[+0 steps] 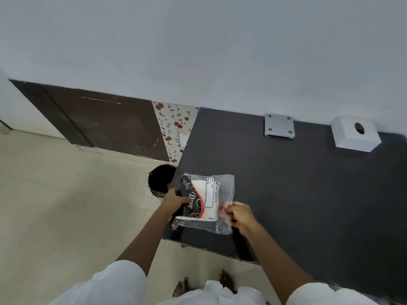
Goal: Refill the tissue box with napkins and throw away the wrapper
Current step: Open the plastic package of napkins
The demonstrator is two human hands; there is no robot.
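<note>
A clear plastic napkin pack [207, 199] with a black, red and white printed label lies near the left edge of the dark table [297, 183]. My left hand [175, 200] grips its left side. The fingers of my right hand [239, 215] pinch the wrapper's lower right edge. The white square tissue box [355, 136], with a round hole in its top, stands at the far right of the table against the wall. A black bin [160, 180] sits on the floor just left of the table, partly hidden by its edge.
A grey metal bracket plate [279, 126] lies at the table's back edge by the wall. A brown panel [105, 124] and a floral strip [175, 128] line the wall behind the bin. Beige floor tiles spread to the left; my bare feet [204, 285] stand at the table's front edge.
</note>
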